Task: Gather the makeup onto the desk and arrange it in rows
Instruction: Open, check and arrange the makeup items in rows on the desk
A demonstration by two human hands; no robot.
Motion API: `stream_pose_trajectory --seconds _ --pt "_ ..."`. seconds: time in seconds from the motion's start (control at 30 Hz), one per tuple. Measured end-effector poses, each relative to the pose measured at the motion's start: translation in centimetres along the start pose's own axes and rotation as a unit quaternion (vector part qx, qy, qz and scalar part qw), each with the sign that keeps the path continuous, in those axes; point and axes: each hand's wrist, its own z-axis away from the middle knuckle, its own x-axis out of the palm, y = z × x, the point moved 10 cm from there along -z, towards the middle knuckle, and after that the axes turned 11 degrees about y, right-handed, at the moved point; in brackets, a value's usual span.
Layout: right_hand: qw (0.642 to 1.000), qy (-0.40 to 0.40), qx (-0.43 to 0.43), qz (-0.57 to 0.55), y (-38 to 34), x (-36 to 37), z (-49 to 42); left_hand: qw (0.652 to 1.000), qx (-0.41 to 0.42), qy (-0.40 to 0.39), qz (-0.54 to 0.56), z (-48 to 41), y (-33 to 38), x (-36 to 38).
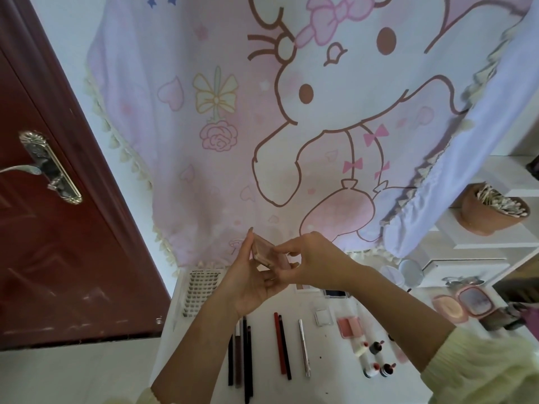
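Both hands meet over the far edge of the table (329, 380), holding one pink-gold compact (264, 253) tilted on edge. The left hand (250, 279) cups it from the left with its fingers upright. The right hand (310, 258) pinches its right side between thumb and forefinger.

Below them on the table lie seven pencils pointing near to far: four dark pencils (239, 354) on the left, then a red-and-black pair (281, 345), then one silver pen (304, 348). To the right sit one white case (322, 316), one blush pan (348, 323) and four small bottles (376, 358) in a two-by-two block. One lash tray (201, 290) lies far left. Two round pads (402, 272) and one open pink mirror case (463, 304) sit far right. One pot of cotton swabs (493, 209) stands on a shelf beyond.
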Motion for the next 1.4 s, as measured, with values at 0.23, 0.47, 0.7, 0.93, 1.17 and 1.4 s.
stream_pose_trajectory --seconds 0.23,0.47,0.7,0.93,1.17,1.4 --pt "0.999 0.019 -0.03 0.032 -0.1 0.6 -0.2 0.999 0.018 -0.005 -0.03 -0.1 0.0 0.3" --pt "0.995 0.041 -0.071 0.051 -1.2 0.3 -0.1 1.0 0.007 -0.001 -0.021 -0.9 -0.4 0.1" --pt "0.998 0.042 -0.041 0.036 0.3 0.6 -0.4 1.0 -0.005 0.007 -0.017 -1.5 -0.9 -0.2" --pt "1.0 0.005 -0.021 0.016 1.3 1.1 -0.7 1.0 -0.022 0.002 0.004 -1.8 -1.5 -0.3" --pt "0.984 0.077 0.096 -0.13 5.0 -1.9 -1.8 0.997 -0.076 -0.021 -0.016 -1.7 -1.9 0.2" --pt "0.931 0.07 0.231 -0.273 9.7 -2.7 -2.2 0.992 -0.112 -0.014 -0.052 -2.9 -0.7 -0.3"
